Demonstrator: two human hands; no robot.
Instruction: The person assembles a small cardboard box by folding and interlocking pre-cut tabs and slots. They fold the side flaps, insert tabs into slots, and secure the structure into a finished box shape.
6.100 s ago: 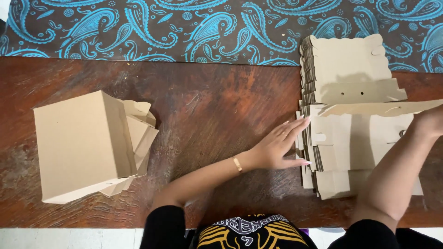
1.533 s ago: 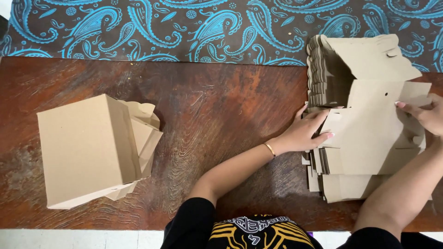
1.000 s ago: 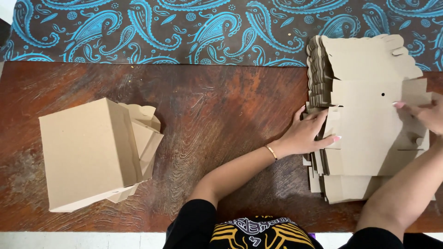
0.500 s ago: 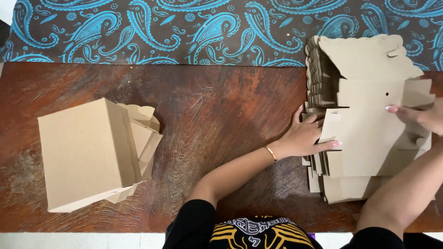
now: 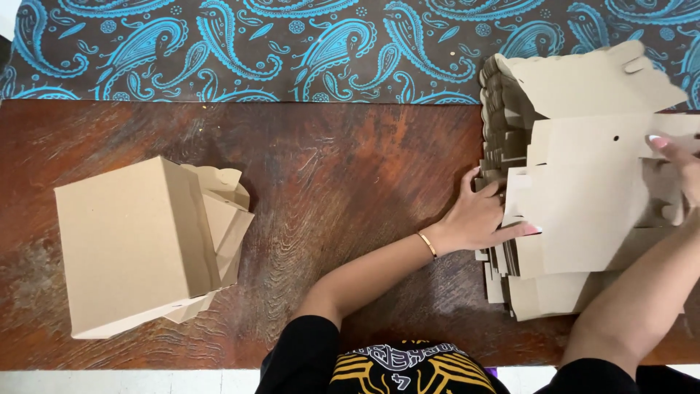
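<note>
A dark wooden table (image 5: 328, 190) fills most of the view, with a blue paisley cloth (image 5: 255, 44) along its far edge. On its left side stands a folded cardboard box (image 5: 135, 244), its flaps loose toward the middle of the table. At the right edge lies a stack of flat cardboard blanks (image 5: 510, 131), and the top blank (image 5: 583, 204) is lifted a little off that stack.

The left hand (image 5: 481, 215) grips the near left edge of the top blank, thumb stretched along the card and fingers tucked behind it. The right hand (image 5: 674, 164) holds the far right side, fingers together on the card; its thumb is hidden, so how firmly it pinches I cannot tell.

The step in hand looks like parting one blank from the stack. The next move likely calls for lifting it free without dragging the blank beneath.
</note>
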